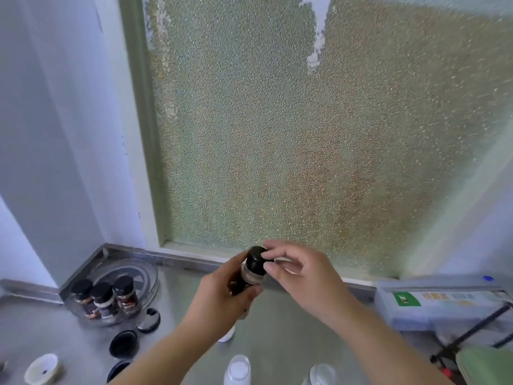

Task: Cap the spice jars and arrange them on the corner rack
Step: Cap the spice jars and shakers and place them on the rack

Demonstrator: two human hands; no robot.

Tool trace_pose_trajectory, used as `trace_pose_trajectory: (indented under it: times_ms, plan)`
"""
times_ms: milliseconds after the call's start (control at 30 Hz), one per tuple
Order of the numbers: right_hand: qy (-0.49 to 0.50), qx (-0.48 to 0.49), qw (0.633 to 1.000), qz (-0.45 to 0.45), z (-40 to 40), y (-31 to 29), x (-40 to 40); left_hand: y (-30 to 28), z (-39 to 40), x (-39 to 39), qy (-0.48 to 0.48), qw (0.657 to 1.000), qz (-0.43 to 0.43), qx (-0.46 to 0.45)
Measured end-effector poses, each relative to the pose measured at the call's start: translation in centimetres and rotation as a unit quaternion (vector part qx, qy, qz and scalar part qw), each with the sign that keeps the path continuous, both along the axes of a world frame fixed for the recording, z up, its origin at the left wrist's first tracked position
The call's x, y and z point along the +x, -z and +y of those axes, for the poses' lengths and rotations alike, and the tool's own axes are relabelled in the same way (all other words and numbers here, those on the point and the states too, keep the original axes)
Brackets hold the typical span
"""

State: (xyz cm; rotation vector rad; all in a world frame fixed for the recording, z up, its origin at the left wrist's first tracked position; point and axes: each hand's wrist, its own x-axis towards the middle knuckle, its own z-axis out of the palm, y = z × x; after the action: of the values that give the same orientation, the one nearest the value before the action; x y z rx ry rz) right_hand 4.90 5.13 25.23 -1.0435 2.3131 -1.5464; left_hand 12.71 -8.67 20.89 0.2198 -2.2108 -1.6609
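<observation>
Grasping spice jar (251,276) — left hand (222,295); right hand (299,276) pinching black cap (256,258) — label unreadable

You're working on a dull brushed-metal counter (291,323) under pebbled, rough-textured window glass (277,134), twisting a glossy black plastic cap (256,258) while the clear, shiny rack (144,276) holds glass-like jars (126,294).
</observation>
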Motion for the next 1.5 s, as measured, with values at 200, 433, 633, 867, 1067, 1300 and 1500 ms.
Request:
trace_pose_trajectory:
  times_ms: [200,433,633,867,1067,1300,1500]
  plan:
    - [-0.013,-0.003,0.996,0.088,-0.8,0.0,0.4,-1.0,-1.1,0.8,-0.001,0.999,0.016,-0.029]
    - [-0.04,0.127,0.966,0.223,-0.9,-1.1,0.5,-1.2,-2.2,1.3,0.004,0.996,-0.006,-0.089]
    - [-0.131,0.269,0.934,0.195,-1.9,-4.9,-0.6,-0.9,-2.7,0.9,0.029,0.999,-0.026,-0.001]
    - [-0.047,0.4,0.873,0.276,-4.2,-5.0,0.6,-0.9,-2.6,1.2,0.001,0.991,-0.012,-0.132]
    - [-0.138,0.398,0.889,0.178,-3.5,-5.7,-0.7,-0.1,-3.6,1.7,-0.042,0.996,-0.057,-0.051]
    - [-0.092,0.408,0.884,0.209,-4.7,-4.1,0.4,-0.3,-4.0,2.1,-0.041,0.995,-0.056,-0.075]
    - [-0.146,0.355,0.891,0.242,-5.1,-4.1,0.3,-0.2,-4.5,2.1,-0.056,0.991,-0.062,-0.103]
